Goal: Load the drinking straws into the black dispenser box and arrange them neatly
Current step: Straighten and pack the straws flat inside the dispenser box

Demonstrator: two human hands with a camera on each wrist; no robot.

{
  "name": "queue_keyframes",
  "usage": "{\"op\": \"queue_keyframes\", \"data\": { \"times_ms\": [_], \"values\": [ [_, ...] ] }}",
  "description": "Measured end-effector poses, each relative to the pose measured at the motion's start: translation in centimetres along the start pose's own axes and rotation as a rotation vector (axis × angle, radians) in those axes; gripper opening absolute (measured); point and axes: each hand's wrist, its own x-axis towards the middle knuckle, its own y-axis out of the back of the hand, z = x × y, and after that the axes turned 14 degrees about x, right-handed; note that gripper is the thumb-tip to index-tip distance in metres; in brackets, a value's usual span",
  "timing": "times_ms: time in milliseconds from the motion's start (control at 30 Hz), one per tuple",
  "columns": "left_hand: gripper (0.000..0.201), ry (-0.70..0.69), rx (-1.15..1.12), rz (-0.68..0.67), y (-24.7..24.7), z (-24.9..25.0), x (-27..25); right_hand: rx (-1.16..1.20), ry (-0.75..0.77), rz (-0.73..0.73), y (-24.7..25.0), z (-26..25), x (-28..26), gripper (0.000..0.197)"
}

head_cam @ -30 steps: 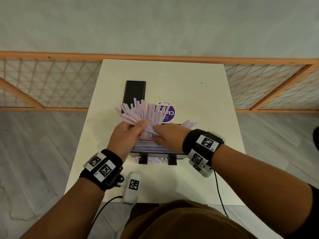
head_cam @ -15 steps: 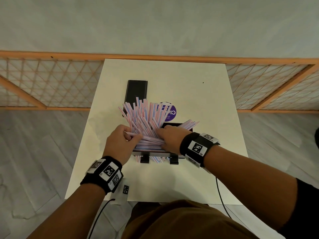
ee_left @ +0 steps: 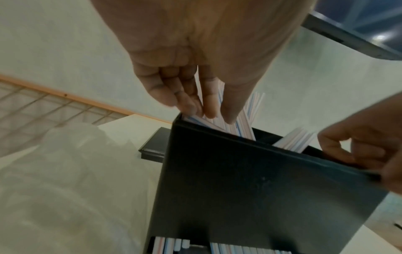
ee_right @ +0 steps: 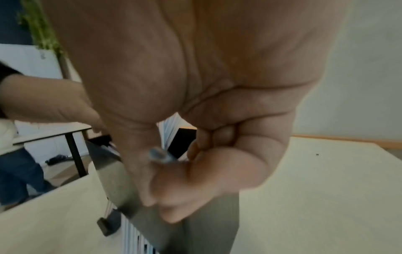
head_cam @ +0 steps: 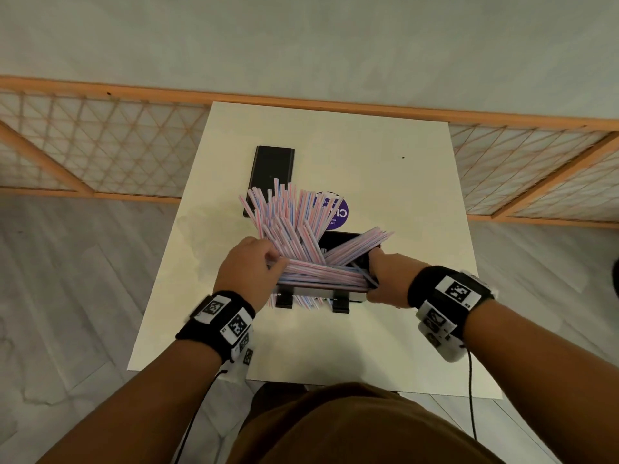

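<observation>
Black dispenser box (head_cam: 338,241) is sitting near the desk's (head_cam: 385,182) front edge, straws (head_cam: 291,222) fanning out. Left hand (head_cam: 246,271) is pressing them with relaxed fingers; right hand (head_cam: 390,279) is pinching 1 end. I'd be levelling them gently, not forcing.

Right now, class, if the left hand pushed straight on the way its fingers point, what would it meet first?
The left hand points down into the black dispenser box; its fingertips already touch the drinking straws, so those come first, as far as depth shows.
</observation>
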Motion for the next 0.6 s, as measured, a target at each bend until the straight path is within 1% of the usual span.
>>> {"op": "queue_keyframes", "data": {
  "times_ms": [67,133,167,233,300,333,400,467,533,567,600],
  "values": [
    [0.015,-0.032,0.045,0.032,0.1,0.4,0.0,0.035,0.016,0.011,0.6,0.2,0.1,0.039],
    [0.018,-0.052,0.065,0.043,0.3,0.9,0.1,0.145,0.003,0.035,1.8,0.6,0.0,0.028],
    [0.019,-0.079,0.082,0.047,0.4,1.3,0.2,0.248,-0.011,0.050,2.4,0.9,0.1,0.023],
    [0.020,-0.186,0.124,0.046,0.6,2.3,0.4,0.497,-0.054,0.088,3.5,1.5,0.4,0.017],
    [0.022,-0.301,0.127,-0.006,0.7,3.5,0.7,0.715,-0.134,0.143,4.1,2.5,1.2,0.015],
    [0.025,-0.341,0.110,-0.047,0.6,4.2,0.9,0.805,-0.164,0.157,4.3,3.0,1.6,0.017],
    [0.033,-0.368,0.066,-0.124,0.1,5.5,1.3,0.970,-0.201,0.148,4.2,3.6,2.4,0.028],
    [0.040,-0.352,0.033,-0.187,-0.8,6.7,1.9,1.104,-0.201,0.141,3.9,3.4,3.0,0.026],
    [0.044,-0.319,0.025,-0.254,-1.9,7.7,2.8,1.177,-0.205,0.176,3.6,2.6,3.7,0.029],
    [0.042,-0.307,0.026,-0.278,-2.4,8.0,3.2,1.155,-0.200,0.201,3.5,2.1,4.0,0.031],
    [0.039,-0.296,0.036,-0.291,-3.1,8.3,3.7,1.073,-0.183,0.228,3.6,1.7,4.3,0.028]
  ]
}}
